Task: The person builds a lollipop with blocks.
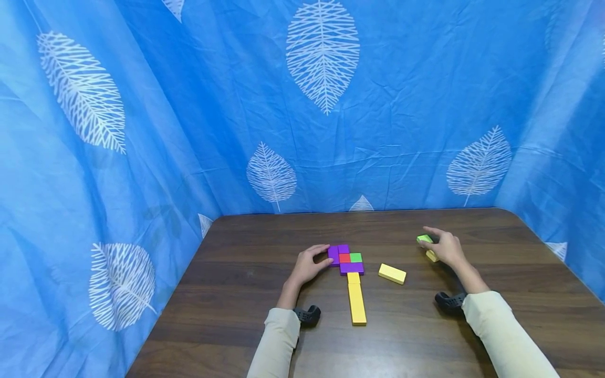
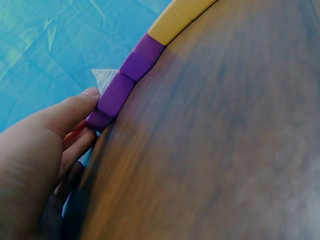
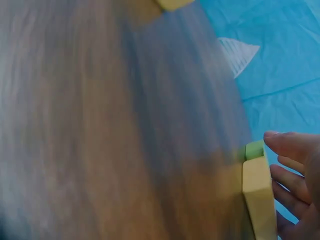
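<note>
A flat group of blocks lies on the wooden table, with purple blocks around a red block and a green block. Yellow blocks run from it toward the near side. My left hand holds the leftmost purple block between thumb and fingers, still against its neighbours. At the right, my right hand hovers by a light green block and a yellow block. Its thumb and fingers are apart, and contact with the green block is unclear.
A loose yellow block lies between the group and my right hand. The brown table ends at a blue curtain with white leaf prints. Black wrist straps sit on both forearms.
</note>
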Action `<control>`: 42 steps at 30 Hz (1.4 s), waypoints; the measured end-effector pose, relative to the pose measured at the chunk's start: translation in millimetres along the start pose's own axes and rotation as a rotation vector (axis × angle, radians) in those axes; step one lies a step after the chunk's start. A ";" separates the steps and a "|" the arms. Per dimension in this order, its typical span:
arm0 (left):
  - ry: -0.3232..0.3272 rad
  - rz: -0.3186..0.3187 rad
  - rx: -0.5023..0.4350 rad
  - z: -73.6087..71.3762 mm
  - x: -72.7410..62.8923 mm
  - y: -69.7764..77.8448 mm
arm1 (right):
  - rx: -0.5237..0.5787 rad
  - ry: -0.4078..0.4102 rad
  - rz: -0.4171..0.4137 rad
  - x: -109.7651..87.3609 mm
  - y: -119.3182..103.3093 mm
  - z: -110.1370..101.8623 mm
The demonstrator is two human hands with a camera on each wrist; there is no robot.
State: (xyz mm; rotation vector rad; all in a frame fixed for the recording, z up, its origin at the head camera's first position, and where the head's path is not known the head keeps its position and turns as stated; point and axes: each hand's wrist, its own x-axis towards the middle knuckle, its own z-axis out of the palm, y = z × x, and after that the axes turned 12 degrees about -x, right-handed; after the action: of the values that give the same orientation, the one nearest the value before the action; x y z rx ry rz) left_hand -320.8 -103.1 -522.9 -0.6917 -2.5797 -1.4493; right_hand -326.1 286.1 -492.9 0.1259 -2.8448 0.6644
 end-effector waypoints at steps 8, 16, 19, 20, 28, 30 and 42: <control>-0.004 0.003 -0.003 0.9 1.1 -0.4 | -0.056 -0.047 -0.025 0.7 8.2 0.6; -0.003 -0.002 0.001 -0.9 3.1 -2.2 | -0.059 -0.050 -0.013 4.5 0.2 -0.2; -0.005 -0.002 0.006 -0.7 2.7 -2.5 | -0.054 -0.009 -0.018 5.4 -11.9 -1.3; -0.005 -0.001 0.007 -0.7 2.7 -2.4 | -0.046 0.006 -0.021 6.2 -17.0 -1.8; 0.004 -0.003 0.002 -0.6 3.7 -1.8 | 0.053 0.181 -0.131 19.0 -73.7 2.4; 0.003 0.000 0.002 -0.6 4.2 -1.9 | 0.083 0.199 -0.145 21.3 -88.2 7.5; -0.002 0.010 0.002 0.6 2.7 -2.2 | 0.130 0.028 -0.112 18.2 -136.9 55.2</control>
State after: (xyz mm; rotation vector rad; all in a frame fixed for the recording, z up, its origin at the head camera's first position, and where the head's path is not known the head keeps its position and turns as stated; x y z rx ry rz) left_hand -324.1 -102.7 -524.1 -0.7048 -2.5746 -1.4444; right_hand -336.3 138.5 -478.4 0.2917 -2.7430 0.8202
